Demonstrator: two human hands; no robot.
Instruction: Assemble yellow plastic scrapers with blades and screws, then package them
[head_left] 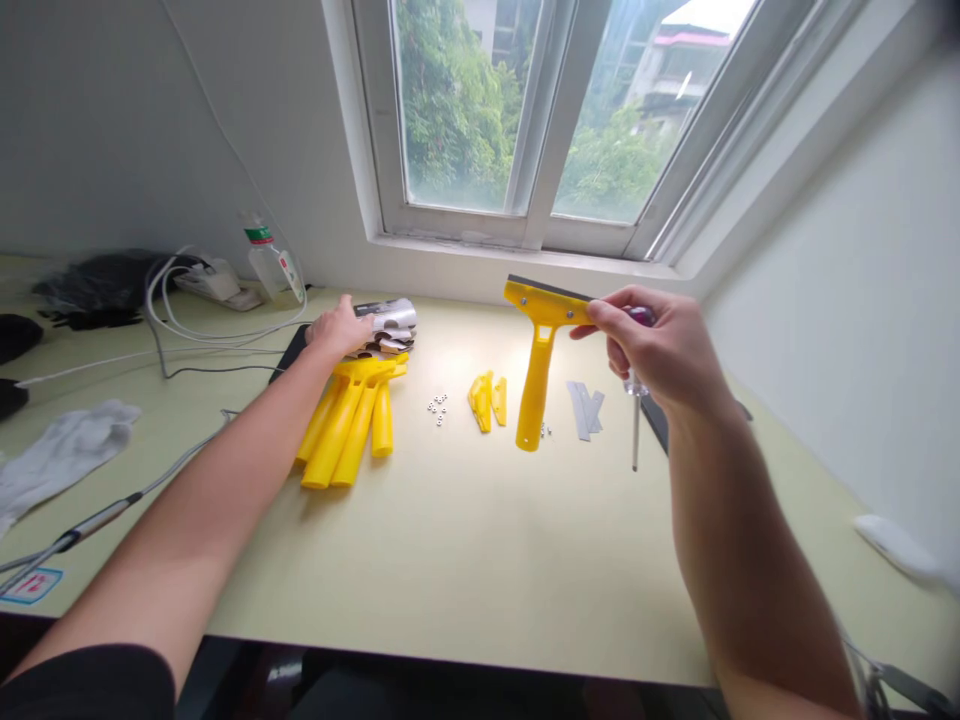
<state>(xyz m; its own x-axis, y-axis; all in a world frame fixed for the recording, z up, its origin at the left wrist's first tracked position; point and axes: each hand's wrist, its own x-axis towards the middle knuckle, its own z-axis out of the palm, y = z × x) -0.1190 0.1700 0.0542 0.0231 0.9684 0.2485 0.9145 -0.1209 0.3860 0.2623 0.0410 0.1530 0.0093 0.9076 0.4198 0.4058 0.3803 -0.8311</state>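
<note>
Our bare forearms, the left (187,480) and the right (735,530), reached out from the bottom of the view over a pale green table (450,590). Our right hand (649,345) was raised above the table, pinching a yellow scraper (541,340) by its head between the thumb and fingers (607,318), with the dark blade edge uppermost and the handle hanging down. The same hand also gripped a purple-handled screwdriver (635,420), its thin shaft pointing down. Our left hand (341,328) lay palm down, fingers close together, on a jumbled pile of silver and dark pieces (391,325), perhaps packaging, though the view was too poor to be sure. Just below that hand lay a bunch of yellow scraper handles (349,425). Farther right on the table sat small metal nuts (437,408), two yellow pieces (481,400), a few tiny screws (545,430) and grey blades (583,410). Against the wall at the back stood a translucent plastic bottle (266,262) with a green band, its contents impossible to make out, beside looped white cable (225,320). A white glove (64,460) lay on the left.
</note>
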